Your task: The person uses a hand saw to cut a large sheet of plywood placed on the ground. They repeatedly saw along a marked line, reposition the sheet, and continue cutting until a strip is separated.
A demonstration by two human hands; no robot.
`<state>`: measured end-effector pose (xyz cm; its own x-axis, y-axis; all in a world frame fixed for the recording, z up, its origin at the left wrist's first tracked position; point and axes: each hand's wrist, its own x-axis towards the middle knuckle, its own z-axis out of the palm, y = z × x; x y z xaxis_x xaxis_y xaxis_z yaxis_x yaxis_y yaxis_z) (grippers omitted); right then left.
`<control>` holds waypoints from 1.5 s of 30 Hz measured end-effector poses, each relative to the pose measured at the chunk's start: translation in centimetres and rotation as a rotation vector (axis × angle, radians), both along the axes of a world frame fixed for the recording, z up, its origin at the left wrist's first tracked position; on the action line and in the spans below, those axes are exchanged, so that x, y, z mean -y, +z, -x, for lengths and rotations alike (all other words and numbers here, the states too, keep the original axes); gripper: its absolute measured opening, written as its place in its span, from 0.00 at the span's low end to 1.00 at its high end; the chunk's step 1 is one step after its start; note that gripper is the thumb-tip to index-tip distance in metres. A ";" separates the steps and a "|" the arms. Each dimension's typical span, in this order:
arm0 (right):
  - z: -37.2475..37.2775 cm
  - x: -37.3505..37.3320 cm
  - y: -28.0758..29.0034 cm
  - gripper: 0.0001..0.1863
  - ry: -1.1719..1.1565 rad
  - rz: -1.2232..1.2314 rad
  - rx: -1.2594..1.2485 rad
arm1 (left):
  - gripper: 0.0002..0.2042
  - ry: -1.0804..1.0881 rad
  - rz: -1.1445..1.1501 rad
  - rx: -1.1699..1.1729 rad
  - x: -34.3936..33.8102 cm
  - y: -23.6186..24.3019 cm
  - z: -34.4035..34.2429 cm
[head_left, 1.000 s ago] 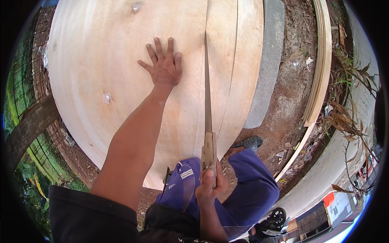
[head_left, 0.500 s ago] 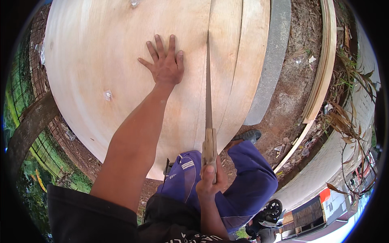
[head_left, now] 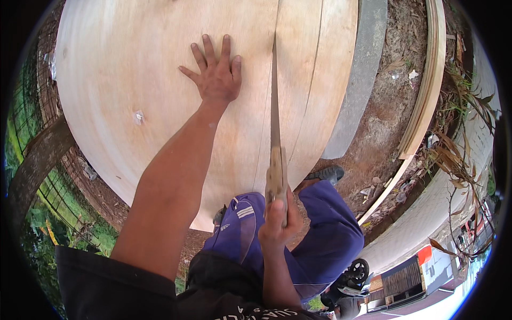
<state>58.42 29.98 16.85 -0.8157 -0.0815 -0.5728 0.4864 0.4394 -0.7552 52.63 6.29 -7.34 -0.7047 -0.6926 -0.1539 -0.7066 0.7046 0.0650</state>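
A wide, pale plywood sheet (head_left: 122, 69) fills the middle of the view. My left hand (head_left: 218, 80) lies on it, palm down with the fingers spread. To the right of that hand, a handsaw (head_left: 275, 101) points away from me, its blade seen nearly edge-on. Its tip end meets the sheet where a long dark slit runs toward the far edge. My right hand (head_left: 277, 221) is wrapped around the saw's wooden handle (head_left: 276, 176), near my knees. Thin pencil-like lines run along the sheet on both sides of the blade.
A grey board (head_left: 360, 90) shows beneath the sheet's right edge. Farther right are bare soil (head_left: 381, 125), stacked wooden strips (head_left: 426, 101), dry plants and a pale wall (head_left: 426, 213). A tree trunk (head_left: 40, 154) and wire fence stand at the left. My shod foot (head_left: 328, 174) is beside the sheet.
The saw and my right hand have shifted slightly away from me. My left hand stays flat on the plywood, and the view has tilted a little.
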 end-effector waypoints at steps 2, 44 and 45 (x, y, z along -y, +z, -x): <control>4.5 4.8 -6.6 0.25 -0.035 0.052 -0.016 | 0.31 0.008 0.022 0.025 0.2 -0.1 -0.2; 3.7 4.6 -8.1 0.24 -0.055 0.014 -0.026 | 0.31 -0.004 0.040 -0.005 0.0 0.0 -0.1; 6.2 6.4 -9.4 0.24 -0.066 0.050 -0.016 | 0.31 -0.009 0.047 -0.026 0.1 -0.1 0.6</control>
